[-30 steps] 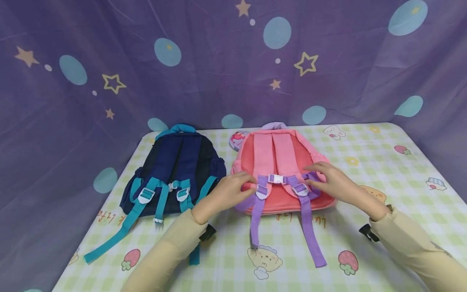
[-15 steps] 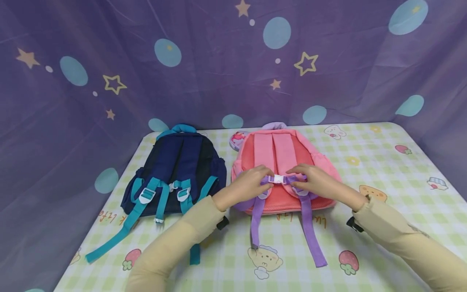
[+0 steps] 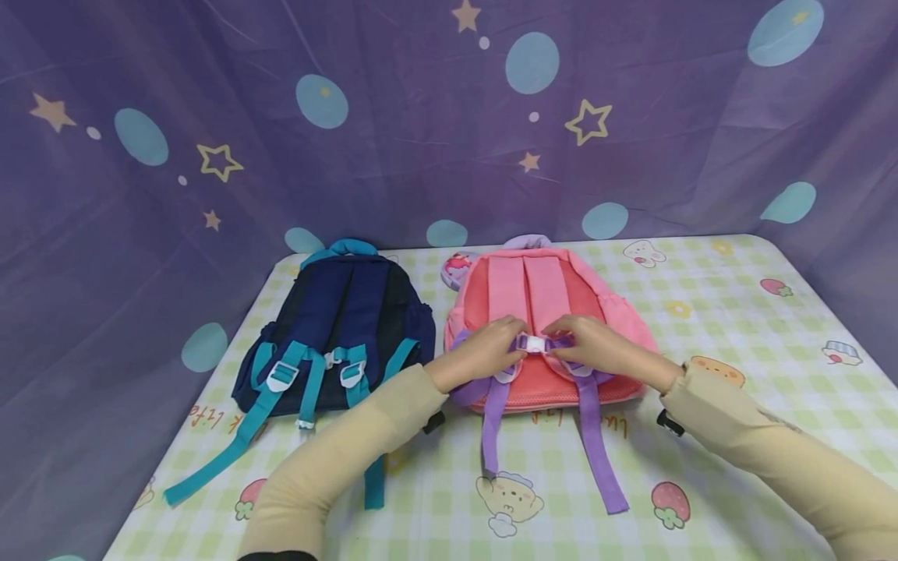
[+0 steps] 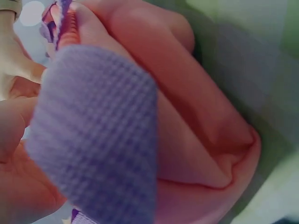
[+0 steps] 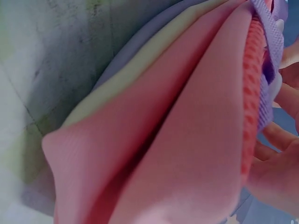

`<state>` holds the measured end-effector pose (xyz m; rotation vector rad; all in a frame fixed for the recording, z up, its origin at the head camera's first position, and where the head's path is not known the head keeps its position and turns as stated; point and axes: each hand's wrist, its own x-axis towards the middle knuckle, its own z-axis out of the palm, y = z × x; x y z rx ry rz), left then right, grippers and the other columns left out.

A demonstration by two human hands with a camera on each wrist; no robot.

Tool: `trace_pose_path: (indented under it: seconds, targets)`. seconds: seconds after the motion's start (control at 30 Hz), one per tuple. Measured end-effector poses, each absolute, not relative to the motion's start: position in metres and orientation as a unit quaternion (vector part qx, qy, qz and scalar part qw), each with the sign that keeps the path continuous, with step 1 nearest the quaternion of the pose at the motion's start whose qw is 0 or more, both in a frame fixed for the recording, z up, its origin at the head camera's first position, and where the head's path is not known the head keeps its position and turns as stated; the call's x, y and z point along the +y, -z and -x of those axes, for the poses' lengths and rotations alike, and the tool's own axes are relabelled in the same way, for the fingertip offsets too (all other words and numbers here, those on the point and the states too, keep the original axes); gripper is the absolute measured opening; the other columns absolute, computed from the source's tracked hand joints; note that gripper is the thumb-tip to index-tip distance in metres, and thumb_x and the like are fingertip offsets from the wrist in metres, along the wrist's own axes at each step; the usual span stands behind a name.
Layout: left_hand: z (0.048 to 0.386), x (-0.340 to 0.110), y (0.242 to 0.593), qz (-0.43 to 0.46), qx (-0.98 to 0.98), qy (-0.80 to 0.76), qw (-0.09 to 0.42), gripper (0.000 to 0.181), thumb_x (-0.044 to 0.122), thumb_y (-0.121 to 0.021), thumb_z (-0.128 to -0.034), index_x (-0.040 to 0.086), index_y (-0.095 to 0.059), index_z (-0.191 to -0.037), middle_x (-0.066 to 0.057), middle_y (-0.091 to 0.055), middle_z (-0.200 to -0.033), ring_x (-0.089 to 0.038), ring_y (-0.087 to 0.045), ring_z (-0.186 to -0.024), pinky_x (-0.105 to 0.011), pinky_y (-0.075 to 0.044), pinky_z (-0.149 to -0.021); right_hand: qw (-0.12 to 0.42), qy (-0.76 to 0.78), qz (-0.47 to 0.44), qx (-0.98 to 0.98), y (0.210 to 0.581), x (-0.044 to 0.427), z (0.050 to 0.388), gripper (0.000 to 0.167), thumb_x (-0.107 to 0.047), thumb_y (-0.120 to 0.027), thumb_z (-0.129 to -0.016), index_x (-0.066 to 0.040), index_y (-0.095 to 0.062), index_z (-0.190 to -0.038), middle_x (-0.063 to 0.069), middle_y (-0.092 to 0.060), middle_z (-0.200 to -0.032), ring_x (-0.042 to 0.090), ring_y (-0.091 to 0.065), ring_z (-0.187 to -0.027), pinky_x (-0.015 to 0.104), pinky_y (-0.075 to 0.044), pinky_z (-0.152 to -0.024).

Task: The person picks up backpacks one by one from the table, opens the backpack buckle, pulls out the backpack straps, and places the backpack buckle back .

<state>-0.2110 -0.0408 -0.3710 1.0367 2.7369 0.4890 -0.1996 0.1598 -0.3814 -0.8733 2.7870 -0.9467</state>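
A pink backpack (image 3: 585,288) lies with its shoulder-strap side up. A white side-release buckle (image 3: 536,344) joins its purple chest strap across the middle. My left hand (image 3: 480,357) pinches the buckle's left end, while my right hand (image 3: 609,354) pinches the right end. The buckle looks fastened between them, though my fingertips hide its ends. In the left wrist view, a blurred purple strap (image 4: 98,130) covers part of the left hand. The right wrist view shows mostly the backpack's pink side (image 5: 191,130), with the right hand (image 5: 280,179) at the edge.
To the left lies a dark blue backpack (image 3: 365,292) with teal straps (image 3: 245,444) trailing forward. A small round purple-and-pink item (image 3: 457,269) sits behind the pink backpack. Purple strap tails (image 3: 601,460) hang toward the front over a checked tablecloth (image 3: 730,327). A purple curtain (image 3: 449,140) rises behind.
Both hands have come inward from the pink backpack's sides to the white buckle. In the last half second, the right hand has moved a little farther left along the strap.
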Motion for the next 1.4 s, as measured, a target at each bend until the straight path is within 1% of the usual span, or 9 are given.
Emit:
trace_pose_path:
  seconds: [0.07, 0.3, 0.5, 0.67, 0.8, 0.9, 1.1, 1.27, 1.4]
  targets:
    - [0.213, -0.04, 0.373, -0.345, 0.919, -0.167, 0.09, 0.03, 0.012, -0.063, -0.0908, 0.0, -0.059, -0.117, -0.01, -0.059, -0.104, -0.016, -0.056, -0.087, -0.025, -0.048, -0.075, 0.037, 0.309, 0.286, 0.906, 0.383, 0.159, 0.202, 0.03, -0.005, -0.07, -0.081, 0.009, -0.065, -0.107, 0.019, -0.067, -0.101, 0.032, -0.063, -0.095, 0.045, -0.051, -0.083]
    - [0.221, -0.037, 0.38, -0.347, 0.921, -0.156, 0.086, 0.029, 0.014, -0.065, -0.0897, 0.0, -0.062, -0.115, -0.01, -0.063, -0.105, -0.018, -0.056, -0.096, -0.027, -0.048, -0.081, 0.038, 0.307, 0.284, 0.908, 0.386, 0.154, 0.206, 0.025, -0.002, -0.07, -0.08, 0.008, -0.067, -0.103, 0.016, -0.067, -0.096, 0.027, -0.063, -0.089, 0.041, -0.052, -0.078]
    - [0.222, -0.036, 0.383, -0.344, 0.924, -0.146, 0.078, 0.028, 0.017, -0.067, -0.0886, 0.003, -0.064, -0.112, -0.008, -0.063, -0.104, -0.018, -0.056, -0.096, -0.025, -0.047, -0.079, 0.037, 0.296, 0.283, 0.912, 0.389, 0.15, 0.209, 0.019, -0.001, -0.071, -0.079, 0.004, -0.07, -0.097, 0.01, -0.065, -0.089, 0.019, -0.059, -0.08, 0.035, -0.051, -0.074]
    - [0.223, -0.034, 0.385, -0.342, 0.928, -0.136, 0.066, 0.025, 0.019, -0.069, -0.0874, 0.004, -0.066, -0.107, -0.006, -0.064, -0.101, -0.017, -0.057, -0.094, -0.024, -0.047, -0.078, 0.033, 0.285, 0.278, 0.917, 0.391, 0.148, 0.21, 0.019, -0.002, -0.072, -0.078, 0.005, -0.07, -0.096, 0.008, -0.063, -0.085, 0.016, -0.054, -0.074, 0.03, -0.047, -0.068]
    - [0.223, -0.034, 0.385, -0.338, 0.927, -0.149, 0.058, 0.026, 0.018, -0.07, -0.0861, 0.003, -0.066, -0.107, -0.007, -0.064, -0.1, -0.017, -0.057, -0.092, -0.024, -0.047, -0.077, 0.034, 0.288, 0.269, 0.918, 0.39, 0.147, 0.208, 0.02, -0.002, -0.072, -0.079, 0.005, -0.07, -0.097, 0.01, -0.063, -0.089, 0.018, -0.057, -0.078, 0.033, -0.051, -0.072]
    - [0.222, -0.035, 0.384, -0.338, 0.925, -0.169, 0.049, 0.025, 0.016, -0.07, -0.0857, 0.002, -0.067, -0.106, -0.007, -0.064, -0.098, -0.017, -0.057, -0.09, -0.025, -0.047, -0.076, 0.026, 0.287, 0.264, 0.92, 0.389, 0.146, 0.206, 0.019, -0.002, -0.071, -0.08, 0.004, -0.07, -0.097, 0.01, -0.063, -0.09, 0.019, -0.058, -0.08, 0.037, -0.051, -0.075]
    - [0.22, -0.038, 0.382, -0.345, 0.92, -0.186, 0.023, 0.022, 0.014, -0.069, -0.0863, 0.001, -0.067, -0.104, -0.008, -0.063, -0.095, -0.018, -0.057, -0.086, -0.026, -0.047, -0.075, -0.01, 0.276, 0.269, 0.923, 0.387, 0.143, 0.205, 0.018, -0.005, -0.073, -0.079, 0.004, -0.07, -0.094, 0.009, -0.061, -0.087, 0.02, -0.056, -0.077, 0.036, -0.051, -0.073]
    - [0.217, -0.039, 0.379, -0.35, 0.917, -0.19, 0.007, 0.023, 0.014, -0.069, -0.0866, 0.001, -0.067, -0.105, -0.008, -0.063, -0.096, -0.018, -0.057, -0.087, -0.026, -0.047, -0.076, -0.022, 0.266, 0.271, 0.925, 0.385, 0.142, 0.203, 0.018, -0.006, -0.074, -0.079, 0.004, -0.07, -0.093, 0.007, -0.058, -0.085, 0.018, -0.053, -0.074, 0.034, -0.049, -0.069]
    - [0.216, -0.041, 0.377, -0.355, 0.916, -0.186, -0.004, 0.023, 0.014, -0.069, -0.0866, 0.001, -0.066, -0.106, -0.008, -0.063, -0.098, -0.019, -0.057, -0.089, -0.027, -0.047, -0.079, -0.036, 0.259, 0.279, 0.924, 0.384, 0.141, 0.203, 0.019, -0.008, -0.075, -0.079, 0.004, -0.07, -0.092, 0.007, -0.059, -0.086, 0.02, -0.057, -0.078, 0.037, -0.052, -0.074]
